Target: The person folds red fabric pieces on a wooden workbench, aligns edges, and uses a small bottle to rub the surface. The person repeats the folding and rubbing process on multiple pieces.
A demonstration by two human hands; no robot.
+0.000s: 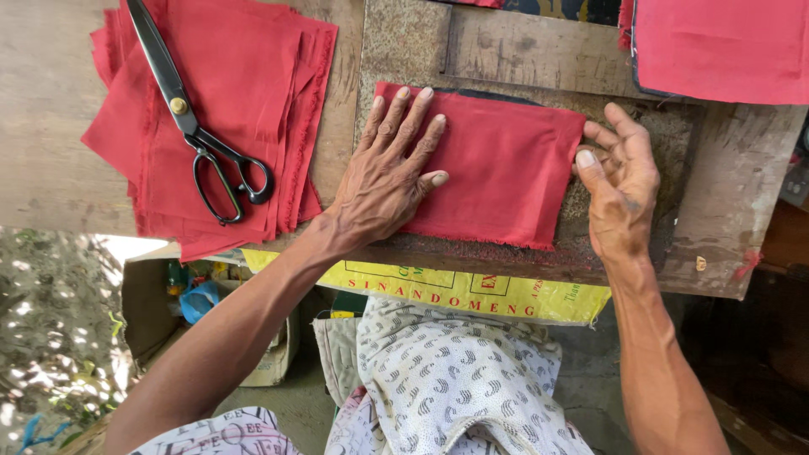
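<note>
A red cloth piece [506, 168] lies flat on the worn wooden workboard [716, 194] in front of me. My left hand [392, 168] rests palm down on the cloth's left part, fingers spread and pointing away from me. My right hand [619, 181] sits at the cloth's right edge, thumb and fingertips touching the edge, fingers slightly curled. A dark layer peeks out under the cloth's far edge.
A stack of red cloth pieces [244, 109] lies at the left with black scissors [190, 118] on top. Another red cloth stack [725, 46] sits at the far right. A yellow printed sack [455, 291] hangs off the board's near edge; a box of clutter [190, 299] stands below.
</note>
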